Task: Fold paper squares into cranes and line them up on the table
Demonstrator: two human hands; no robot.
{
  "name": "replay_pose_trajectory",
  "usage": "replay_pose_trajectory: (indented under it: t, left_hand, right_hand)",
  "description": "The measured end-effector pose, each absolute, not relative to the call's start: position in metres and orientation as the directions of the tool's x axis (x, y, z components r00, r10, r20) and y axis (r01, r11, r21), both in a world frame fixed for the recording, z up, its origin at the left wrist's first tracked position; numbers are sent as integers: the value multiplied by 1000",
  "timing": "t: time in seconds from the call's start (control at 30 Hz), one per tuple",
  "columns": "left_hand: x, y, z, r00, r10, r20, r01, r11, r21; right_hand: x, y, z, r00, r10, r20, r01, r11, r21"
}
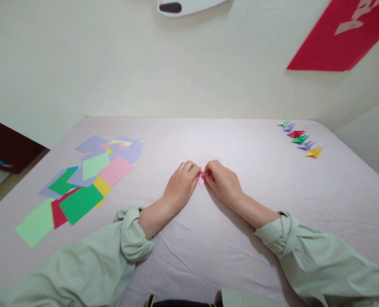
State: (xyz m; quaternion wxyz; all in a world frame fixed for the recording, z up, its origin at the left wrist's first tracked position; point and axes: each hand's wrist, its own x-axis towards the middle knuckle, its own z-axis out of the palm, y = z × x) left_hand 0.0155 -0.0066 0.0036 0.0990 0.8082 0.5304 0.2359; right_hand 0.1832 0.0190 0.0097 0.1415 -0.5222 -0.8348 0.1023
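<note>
A small pink folded paper [201, 182] is held between my two hands over the middle of the table. My left hand [183, 181] pinches its left side with closed fingers. From the right, my right hand [223, 181] grips the other side, thumb and fingertips pressed together. Most of the paper is hidden by the fingers; a pointed pink tip shows below them and a bit above. Its exact folded shape cannot be made out.
Loose coloured paper squares [81, 204] lie spread and overlapping on the left of the cloth-covered table [189, 264]. Several folded paper figures [300, 140] with pointed ends stand in a slanting row at the back right. A pale wall [189, 68] rises behind the table.
</note>
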Motion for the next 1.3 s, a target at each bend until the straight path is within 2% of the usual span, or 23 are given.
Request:
replay_pose_trajectory:
  t: [0.1, 0.23, 0.37, 0.5, 0.67, 0.83, 1.07, 1.3]
  left_hand:
    - [12, -12, 4, 432, 862, 264, 792, -503, 347]
    - [7, -20, 3, 460, 861, 219, 805, -508, 305]
    - [8, -25, 2, 446, 873, 199, 838, -485, 250]
    - [12, -24, 1, 419, 889, 184, 871, -451, 193]
    - [14, -19, 3, 411, 897, 163, 892, -433, 130]
    - [18, -18, 7, 395, 907, 144, 909, -409, 78]
    - [21, -29, 10, 408, 904, 126, 907, -417, 63]
    - [22, -33, 9, 428, 891, 148, 899, -437, 34]
  right_hand:
    - [186, 14, 12, -511, 849, 133, 818, 528, -229]
    - [191, 3, 12, -631, 759, 160, 750, 650, -122]
    - [192, -3, 11, -643, 748, 166, 758, 652, 0]
    - [189, 0, 14, -646, 755, 109, 763, 643, 69]
    - [186, 10, 20, -651, 758, 47, 757, 644, 110]
    - [184, 12, 20, -641, 767, 42, 765, 633, 119]
    - [194, -2, 13, -657, 746, 110, 754, 648, 107]
    - [188, -2, 22, -644, 763, 43, 761, 635, 132]
